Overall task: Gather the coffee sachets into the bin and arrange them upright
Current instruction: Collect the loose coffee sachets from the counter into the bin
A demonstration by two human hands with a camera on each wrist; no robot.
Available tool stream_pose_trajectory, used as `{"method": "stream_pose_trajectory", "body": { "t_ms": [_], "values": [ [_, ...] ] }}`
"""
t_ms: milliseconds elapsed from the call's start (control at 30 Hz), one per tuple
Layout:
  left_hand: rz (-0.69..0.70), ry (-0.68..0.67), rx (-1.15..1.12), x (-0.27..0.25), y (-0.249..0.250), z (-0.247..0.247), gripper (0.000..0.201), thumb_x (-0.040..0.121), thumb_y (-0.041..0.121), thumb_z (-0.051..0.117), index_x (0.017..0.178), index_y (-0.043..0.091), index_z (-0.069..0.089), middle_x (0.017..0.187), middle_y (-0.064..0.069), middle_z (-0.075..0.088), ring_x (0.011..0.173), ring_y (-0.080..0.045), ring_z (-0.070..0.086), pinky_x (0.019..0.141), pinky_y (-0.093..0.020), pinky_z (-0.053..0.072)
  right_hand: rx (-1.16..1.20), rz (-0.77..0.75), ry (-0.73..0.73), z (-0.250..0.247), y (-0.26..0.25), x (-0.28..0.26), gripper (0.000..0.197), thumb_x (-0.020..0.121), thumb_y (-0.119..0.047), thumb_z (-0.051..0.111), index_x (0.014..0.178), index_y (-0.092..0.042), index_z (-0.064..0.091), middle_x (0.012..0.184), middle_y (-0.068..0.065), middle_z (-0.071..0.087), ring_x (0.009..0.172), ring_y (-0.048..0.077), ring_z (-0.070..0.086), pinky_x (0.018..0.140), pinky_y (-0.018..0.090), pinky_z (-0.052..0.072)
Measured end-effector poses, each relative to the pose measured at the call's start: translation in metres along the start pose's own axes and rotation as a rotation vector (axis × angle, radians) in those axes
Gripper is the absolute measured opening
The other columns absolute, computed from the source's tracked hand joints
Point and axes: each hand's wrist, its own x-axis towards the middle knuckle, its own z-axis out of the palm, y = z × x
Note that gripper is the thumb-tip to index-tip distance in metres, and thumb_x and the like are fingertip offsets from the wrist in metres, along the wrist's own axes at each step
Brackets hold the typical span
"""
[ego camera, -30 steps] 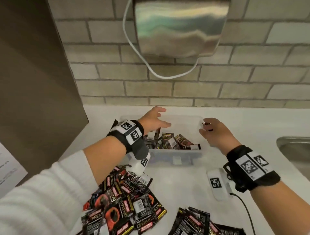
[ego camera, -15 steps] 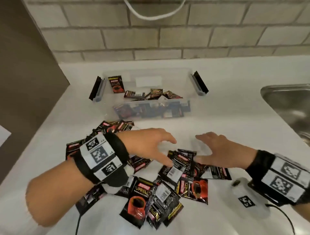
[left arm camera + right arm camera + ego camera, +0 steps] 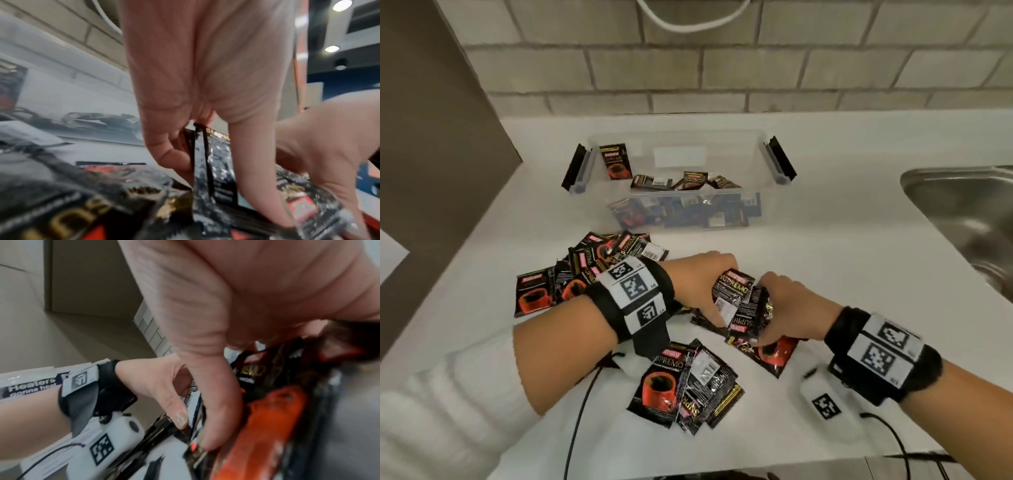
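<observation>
Near the front edge of the white counter (image 3: 825, 240), both hands meet over a small bunch of coffee sachets (image 3: 739, 301). Left hand (image 3: 702, 284) curls its fingers around the bunch from the left, thumb on the near side; right hand (image 3: 791, 308) closes on it from the right, thumb (image 3: 218, 418) pressing the stacked sachet edges against the left thumb (image 3: 174, 404). From the left wrist view, thin sachet edges stand upright between the left fingers (image 3: 170, 146).

More sachets lie flat beneath and around the hands: a loose pile (image 3: 599, 267) toward the left edge, behind the left wrist, and a smaller cluster (image 3: 685, 383) close to the front edge.

Farther back, near the brick wall (image 3: 722, 68), sits the clear plastic bin (image 3: 756, 161) with black side latches. Several sachets lie jumbled on its floor; one sachet (image 3: 616, 164) stands upright against the back left corner.

Bare counter runs between the hands and the bin, and to the right as far as the steel sink (image 3: 969, 212) at the right edge. A brown panel (image 3: 431, 171) bounds the left side.
</observation>
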Motion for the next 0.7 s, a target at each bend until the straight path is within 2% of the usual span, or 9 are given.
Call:
{"method": "stream_pose_trajectory", "body": {
  "t_ms": [67, 167, 233, 333, 433, 500, 567, 600, 700],
  "values": [
    [0.011, 0.069, -0.070, -0.004, -0.003, -0.006, 0.045, 0.077, 0.022, 0.074, 0.113, 0.014, 0.049, 0.099, 0.003, 0.050, 0.087, -0.013, 0.049, 0.066, -0.019, 0.040, 0.066, -0.033, 0.062, -0.007, 0.001, 0.003, 0.045, 0.068, -0.018, 0.078, 0.100, -0.017, 0.045, 0.098, 0.000, 0.051, 0.084, 0.013, 0.049, 0.059, 0.017, 0.037],
    [-0.022, 0.221, -0.222, -0.008, -0.007, -0.023, 0.026, 0.084, 0.015, 0.066, 0.106, 0.019, 0.052, 0.093, 0.004, 0.055, 0.079, -0.010, 0.053, 0.065, -0.019, 0.042, 0.171, -0.043, 0.128, -0.022, 0.004, 0.007, 0.028, 0.073, -0.009, 0.073, 0.090, -0.014, 0.051, 0.090, -0.001, 0.051, 0.066, 0.006, 0.044, 0.051, 0.016, 0.031],
    [-0.045, 0.342, -0.375, -0.010, -0.010, -0.041, 0.029, 0.085, 0.010, 0.064, 0.110, 0.018, 0.052, 0.100, 0.001, 0.060, 0.086, -0.011, 0.057, 0.072, -0.020, 0.047, 0.244, -0.049, 0.164, -0.028, 0.004, 0.011, 0.025, 0.075, -0.006, 0.073, 0.089, -0.013, 0.053, 0.087, -0.003, 0.049, 0.066, 0.006, 0.043, 0.051, 0.015, 0.031],
    [-0.061, 0.623, -0.540, -0.013, -0.013, -0.074, 0.037, 0.085, 0.003, 0.061, 0.119, 0.013, 0.051, 0.110, -0.005, 0.060, 0.101, -0.018, 0.059, 0.089, -0.030, 0.049, 0.378, -0.026, 0.192, -0.036, 0.002, 0.018, 0.025, 0.077, -0.004, 0.071, 0.084, -0.017, 0.051, 0.091, 0.000, 0.047, 0.070, 0.009, 0.044, 0.055, 0.018, 0.033],
    [-0.098, 0.892, -0.602, -0.009, -0.014, -0.110, 0.039, 0.085, 0.001, 0.059, 0.121, 0.011, 0.050, 0.108, -0.004, 0.057, 0.097, -0.018, 0.057, 0.087, -0.031, 0.049, 0.502, -0.006, 0.197, -0.048, -0.003, 0.024, 0.026, 0.078, -0.004, 0.070, 0.087, -0.018, 0.050, 0.085, -0.002, 0.046, 0.069, 0.008, 0.045, 0.056, 0.020, 0.033],
    [-0.112, 0.988, -0.602, -0.001, -0.018, -0.130, 0.038, 0.084, 0.003, 0.060, 0.120, 0.011, 0.050, 0.109, -0.005, 0.058, 0.100, -0.019, 0.058, 0.092, -0.034, 0.050, 0.573, -0.027, 0.227, -0.061, -0.010, 0.026, 0.025, 0.079, -0.003, 0.070, 0.086, -0.017, 0.050, 0.080, -0.003, 0.046, 0.069, 0.011, 0.047, 0.056, 0.021, 0.036],
    [-0.138, 0.958, -0.558, 0.009, -0.027, -0.141, 0.039, 0.085, 0.006, 0.061, 0.122, 0.011, 0.049, 0.116, -0.008, 0.058, 0.108, -0.022, 0.057, 0.095, -0.035, 0.049, 0.665, -0.065, 0.273, -0.078, -0.016, 0.029, 0.026, 0.078, 0.000, 0.069, 0.085, -0.017, 0.050, 0.082, 0.002, 0.050, 0.073, 0.019, 0.055, 0.063, 0.029, 0.046],
    [-0.174, 0.891, -0.512, 0.014, -0.032, -0.143, 0.044, 0.086, 0.008, 0.061, 0.126, 0.011, 0.045, 0.122, -0.008, 0.055, 0.112, -0.023, 0.055, 0.097, -0.032, 0.047, 0.706, -0.079, 0.310, -0.087, -0.019, 0.032, 0.026, 0.078, 0.001, 0.069, 0.086, -0.016, 0.051, 0.085, 0.004, 0.052, 0.076, 0.022, 0.057, 0.068, 0.033, 0.049],
    [-0.283, 0.653, -0.393, 0.025, -0.046, -0.135, 0.064, 0.088, 0.015, 0.061, 0.142, 0.011, 0.028, 0.144, -0.010, 0.037, 0.127, -0.024, 0.042, 0.096, -0.024, 0.037, 0.802, -0.133, 0.465, -0.117, -0.032, 0.043, 0.027, 0.079, 0.001, 0.069, 0.094, -0.012, 0.050, 0.095, 0.006, 0.055, 0.080, 0.021, 0.058, 0.068, 0.031, 0.049]
  ]
}}
